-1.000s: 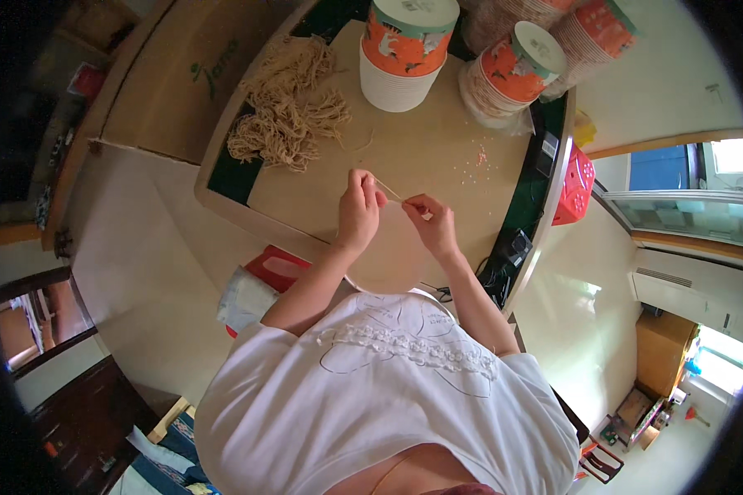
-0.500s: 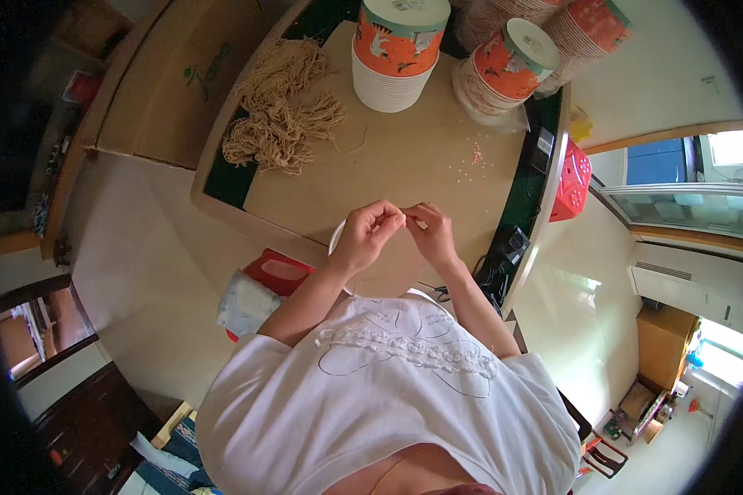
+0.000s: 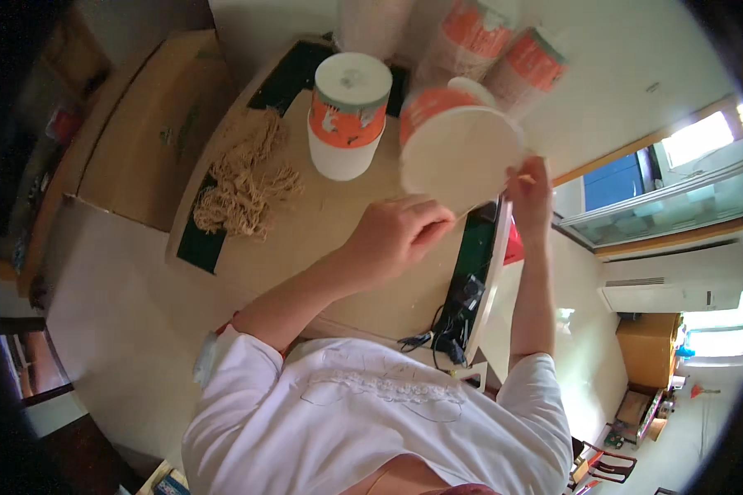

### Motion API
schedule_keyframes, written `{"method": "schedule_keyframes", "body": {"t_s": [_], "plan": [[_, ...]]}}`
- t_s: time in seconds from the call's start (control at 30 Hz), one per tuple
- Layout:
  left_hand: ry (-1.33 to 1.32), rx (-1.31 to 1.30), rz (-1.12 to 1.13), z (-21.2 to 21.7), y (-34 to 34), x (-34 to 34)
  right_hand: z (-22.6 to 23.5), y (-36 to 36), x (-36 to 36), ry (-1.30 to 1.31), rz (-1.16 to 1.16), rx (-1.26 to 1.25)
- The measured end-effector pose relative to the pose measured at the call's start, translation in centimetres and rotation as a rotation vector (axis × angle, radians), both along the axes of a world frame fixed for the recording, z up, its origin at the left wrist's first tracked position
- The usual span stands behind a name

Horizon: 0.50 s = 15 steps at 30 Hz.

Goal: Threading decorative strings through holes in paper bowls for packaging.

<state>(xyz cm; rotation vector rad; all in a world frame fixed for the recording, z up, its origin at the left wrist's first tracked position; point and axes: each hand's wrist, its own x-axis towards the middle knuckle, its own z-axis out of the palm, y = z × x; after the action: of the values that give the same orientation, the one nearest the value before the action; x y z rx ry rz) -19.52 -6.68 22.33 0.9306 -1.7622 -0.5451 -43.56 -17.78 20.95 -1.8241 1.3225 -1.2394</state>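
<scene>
In front of me a paper bucket is raised and tilted, its pale open mouth turned toward me and its orange side partly visible behind. My left hand is closed, and a thin tan cord runs from its fingertips to the bucket's lower rim. On the bucket's right side my right hand is closed at the rim. Blur hides whether its fingers also pinch cord. A bundle of tan cords lies on the table's left, beside a stack of upside-down orange and white paper buckets.
More wrapped bucket stacks stand at the back right. Black adapters and cables lie along the table's right edge. A large cardboard box is to the left of the table.
My hands have gone from pinching close together near my lap to spread apart, the right one farther right and up. The bucket has been lifted above the table. The view has shifted.
</scene>
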Motion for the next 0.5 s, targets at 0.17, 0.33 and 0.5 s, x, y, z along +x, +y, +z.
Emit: {"method": "schedule_keyframes", "body": {"t_s": [0.17,0.33,0.5], "plan": [[-0.209,-0.388,0.114,1.8,-8.9,-4.5,4.5,-9.6,-1.3,0.208,-0.287,-0.519],[-0.375,-0.444,0.259,3.0,-19.0,-3.3,3.0,-16.3,-1.7,0.117,-0.280,-0.560],[-0.441,-0.364,0.332,-0.1,-25.5,-2.5,-2.1,-21.1,-0.7,0.004,-0.305,-0.530]]}}
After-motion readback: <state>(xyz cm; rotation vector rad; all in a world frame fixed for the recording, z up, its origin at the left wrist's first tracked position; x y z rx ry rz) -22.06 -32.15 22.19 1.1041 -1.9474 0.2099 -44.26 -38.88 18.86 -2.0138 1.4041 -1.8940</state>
